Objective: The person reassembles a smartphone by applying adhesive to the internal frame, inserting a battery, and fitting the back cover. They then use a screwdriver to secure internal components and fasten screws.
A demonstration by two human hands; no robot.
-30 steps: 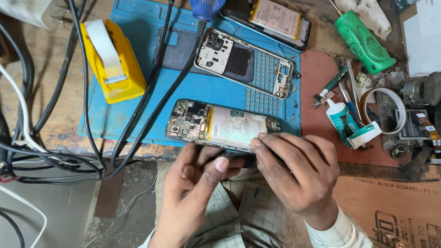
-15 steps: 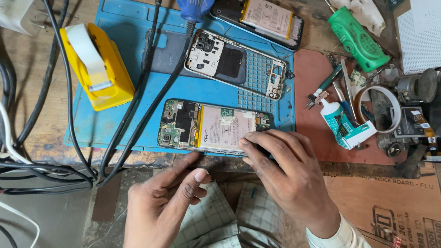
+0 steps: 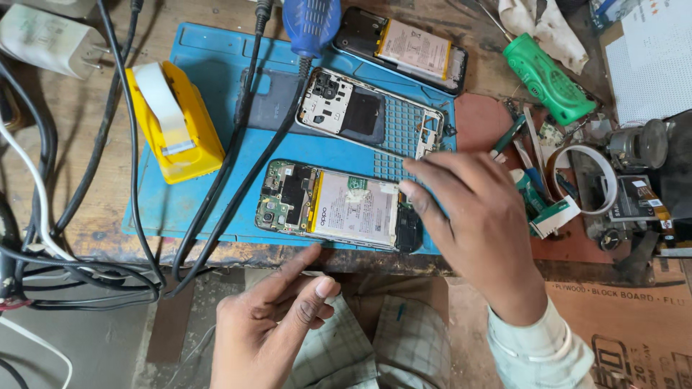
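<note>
Cluttered wooden bench under me, with a blue mat [image 3: 180,209] keeping parts together. On its near edge lies the opened phone [image 3: 335,207], battery up. My right hand [image 3: 472,223] hovers over the phone's right end, fingers spread, holding nothing. My left hand [image 3: 270,331] hangs below it, loosely curled, empty. Beyond the phone lies a bare frame [image 3: 371,115]; left, a yellow tape dispenser [image 3: 173,119].

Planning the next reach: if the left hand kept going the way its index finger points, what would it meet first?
The left hand points up and right, toward the opened phone at the blue mat's near edge. Probably the phone's lower edge comes first, though the height gap is unclear.
</note>
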